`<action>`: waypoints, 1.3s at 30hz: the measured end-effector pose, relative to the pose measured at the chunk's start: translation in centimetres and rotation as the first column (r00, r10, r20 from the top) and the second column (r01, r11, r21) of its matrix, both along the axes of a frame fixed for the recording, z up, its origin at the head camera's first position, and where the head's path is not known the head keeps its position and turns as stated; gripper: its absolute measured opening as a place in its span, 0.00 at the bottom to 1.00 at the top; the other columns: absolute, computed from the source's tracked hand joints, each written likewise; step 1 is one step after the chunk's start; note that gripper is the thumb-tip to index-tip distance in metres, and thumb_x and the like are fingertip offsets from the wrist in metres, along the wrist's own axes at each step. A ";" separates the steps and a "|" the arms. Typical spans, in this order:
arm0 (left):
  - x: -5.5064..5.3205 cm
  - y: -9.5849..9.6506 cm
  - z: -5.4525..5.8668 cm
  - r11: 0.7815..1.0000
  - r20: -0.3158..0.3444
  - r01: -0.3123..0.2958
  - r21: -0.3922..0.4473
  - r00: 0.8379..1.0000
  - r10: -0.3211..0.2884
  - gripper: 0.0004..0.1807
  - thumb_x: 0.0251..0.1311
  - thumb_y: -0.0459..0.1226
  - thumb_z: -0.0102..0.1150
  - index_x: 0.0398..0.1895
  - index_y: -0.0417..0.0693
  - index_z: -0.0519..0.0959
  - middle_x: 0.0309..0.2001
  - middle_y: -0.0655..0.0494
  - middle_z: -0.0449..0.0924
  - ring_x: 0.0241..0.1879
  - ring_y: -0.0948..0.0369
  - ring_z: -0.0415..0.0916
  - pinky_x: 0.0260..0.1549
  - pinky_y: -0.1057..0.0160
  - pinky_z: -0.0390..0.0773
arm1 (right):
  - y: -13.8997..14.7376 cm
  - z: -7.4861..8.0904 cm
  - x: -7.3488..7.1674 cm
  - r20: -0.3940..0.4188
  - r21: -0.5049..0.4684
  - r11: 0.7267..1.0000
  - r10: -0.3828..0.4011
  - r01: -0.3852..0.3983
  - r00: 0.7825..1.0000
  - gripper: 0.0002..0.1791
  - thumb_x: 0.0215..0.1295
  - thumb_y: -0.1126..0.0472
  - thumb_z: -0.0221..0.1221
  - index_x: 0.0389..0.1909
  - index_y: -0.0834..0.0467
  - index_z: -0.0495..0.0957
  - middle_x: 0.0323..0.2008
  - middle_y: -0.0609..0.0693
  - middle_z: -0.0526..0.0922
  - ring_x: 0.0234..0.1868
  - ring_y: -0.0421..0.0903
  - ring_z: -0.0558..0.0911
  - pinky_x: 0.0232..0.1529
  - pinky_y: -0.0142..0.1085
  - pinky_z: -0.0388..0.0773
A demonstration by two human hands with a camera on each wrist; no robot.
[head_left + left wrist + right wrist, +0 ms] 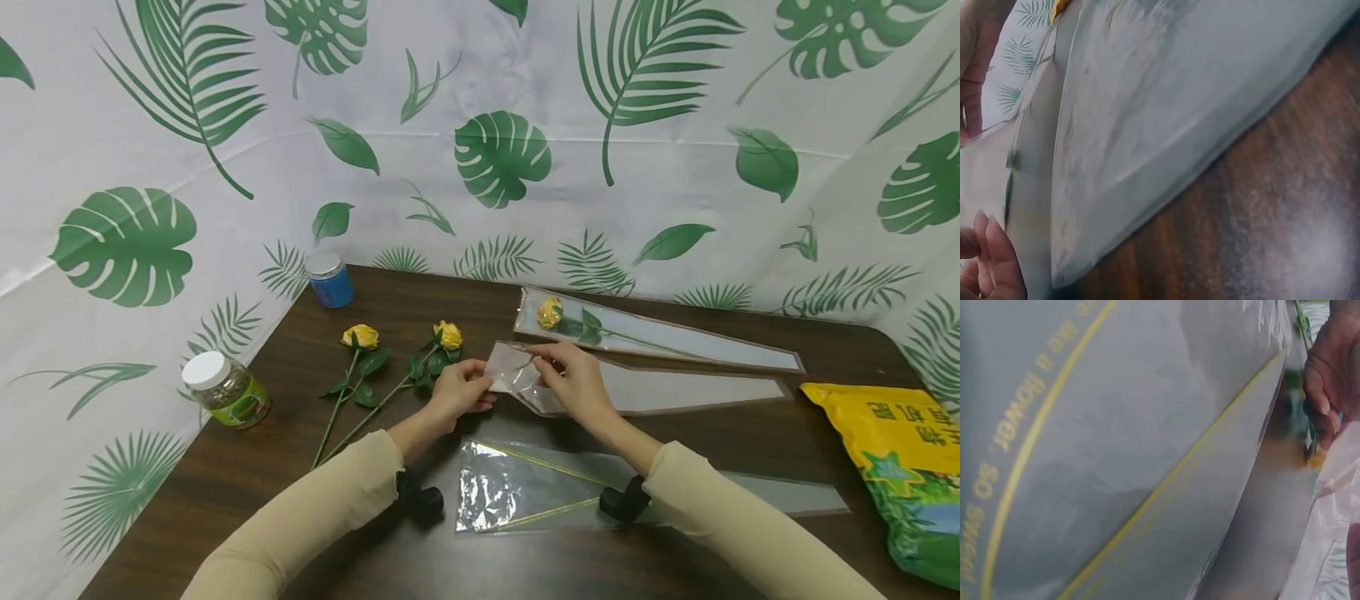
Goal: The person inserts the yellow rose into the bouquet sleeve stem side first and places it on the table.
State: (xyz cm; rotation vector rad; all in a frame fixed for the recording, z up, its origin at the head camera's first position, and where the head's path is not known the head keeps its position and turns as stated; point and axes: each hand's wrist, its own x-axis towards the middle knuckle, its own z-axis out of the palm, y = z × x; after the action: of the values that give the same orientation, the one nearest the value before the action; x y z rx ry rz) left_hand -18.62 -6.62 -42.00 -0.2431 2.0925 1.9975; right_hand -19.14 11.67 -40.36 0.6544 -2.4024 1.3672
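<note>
A clear, tapered flower sleeve (682, 390) with a pale backing lies across the middle of the table, its wide end raised. My left hand (459, 390) pinches the left corner of that wide end between thumb and fingers. At the upper edge of the same end, my right hand (573, 382) pinches the film with thumb and forefinger. The left wrist view also catches my left fingers (997, 259) on the sleeve's pale edge. Two yellow roses, one farther left (361, 337) and one near my left hand (448, 335), lie with leafy stems toward me.
Behind, another sleeve (720, 350) contains a yellow rose (550, 313). Nearer me lies a flat sleeve with yellow lines (525, 492), partly under my right forearm. A blue jar (332, 287) and a white-lidded jar (232, 396) stand left; a yellow-green bag (900, 467) lies right.
</note>
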 end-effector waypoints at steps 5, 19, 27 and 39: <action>0.1 -0.2 0.3 0.999 -0.002 0.033 0.022 0.999 -0.033 0.13 0.62 0.30 0.53 0.49 0.32 0.75 0.27 0.56 0.77 0.19 0.67 0.75 0.21 0.72 0.79 | -0.1 0.1 0.3 0.050 -0.032 0.999 0.027 -0.026 0.998 0.10 0.60 0.73 0.59 0.42 0.68 0.81 0.31 0.58 0.80 0.23 0.49 0.82 0.25 0.29 0.80; -0.5 -8.2 5.3 0.986 -0.104 0.146 -0.080 0.983 -0.154 0.20 0.68 0.35 0.49 0.59 0.31 0.69 0.52 0.33 0.74 0.35 0.65 0.80 0.43 0.60 0.81 | -0.2 -0.2 -0.3 0.029 -0.056 0.998 0.015 -0.013 0.999 0.09 0.59 0.74 0.59 0.41 0.70 0.81 0.29 0.59 0.80 0.23 0.45 0.82 0.25 0.28 0.80; -0.5 -14.7 4.0 0.918 -0.018 0.265 -0.294 0.959 -0.283 0.20 0.66 0.33 0.52 0.56 0.27 0.70 0.47 0.37 0.77 0.42 0.60 0.79 0.47 0.60 0.79 | 0.1 -0.1 0.0 0.067 -0.047 0.999 0.019 -0.016 0.998 0.10 0.60 0.74 0.58 0.42 0.70 0.81 0.31 0.58 0.80 0.24 0.44 0.82 0.27 0.29 0.81; 0.0 -14.9 2.7 0.844 -0.035 0.253 -0.473 0.952 -0.305 0.17 0.61 0.33 0.58 0.50 0.29 0.75 0.40 0.42 0.82 0.37 0.61 0.79 0.38 0.63 0.80 | -0.2 -0.2 0.2 0.068 -0.055 0.998 0.019 -0.015 0.997 0.10 0.60 0.74 0.58 0.42 0.70 0.81 0.29 0.59 0.79 0.24 0.50 0.83 0.26 0.31 0.81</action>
State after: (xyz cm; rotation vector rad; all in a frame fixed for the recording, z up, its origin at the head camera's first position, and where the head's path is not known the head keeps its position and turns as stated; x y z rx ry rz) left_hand -18.61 -21.57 -39.33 0.0952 2.4864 1.3512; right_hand -18.97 11.52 -40.52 0.6250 -2.4081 1.4796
